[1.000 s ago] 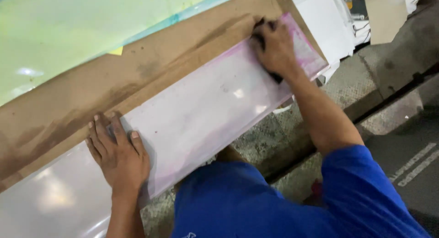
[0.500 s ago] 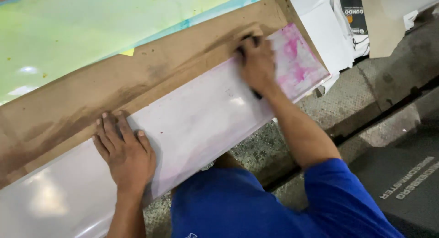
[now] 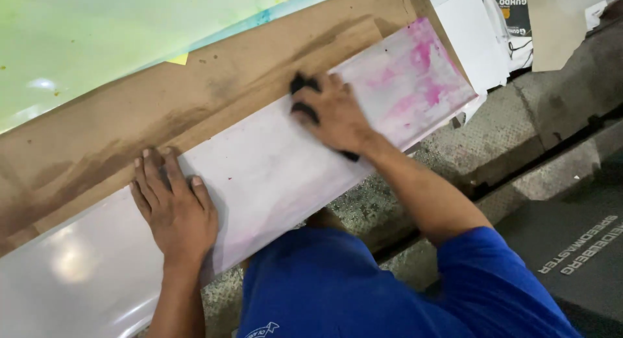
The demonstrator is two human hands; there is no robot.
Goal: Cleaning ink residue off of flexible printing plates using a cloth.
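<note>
A long glossy white sheet (image 3: pixel 272 175) with pink smears at its right end lies slanted across brown paper (image 3: pixel 195 111). My right hand (image 3: pixel 334 114) presses a dark pad (image 3: pixel 304 94) flat on the sheet, left of the pink stains. My left hand (image 3: pixel 174 205) lies palm down with fingers spread on the sheet's upper edge, partly over the brown paper, holding it still.
A pale green sheet (image 3: pixel 97 46) lies above the brown paper. White papers and a dark printed packet (image 3: pixel 513 13) sit at the upper right. A grey textured metal ledge (image 3: pixel 519 137) runs along the sheet's lower right side, with a dark floor below.
My right hand has slid the dark pad leftward along the sheet, away from the pink-stained end. My left hand has stayed in place.
</note>
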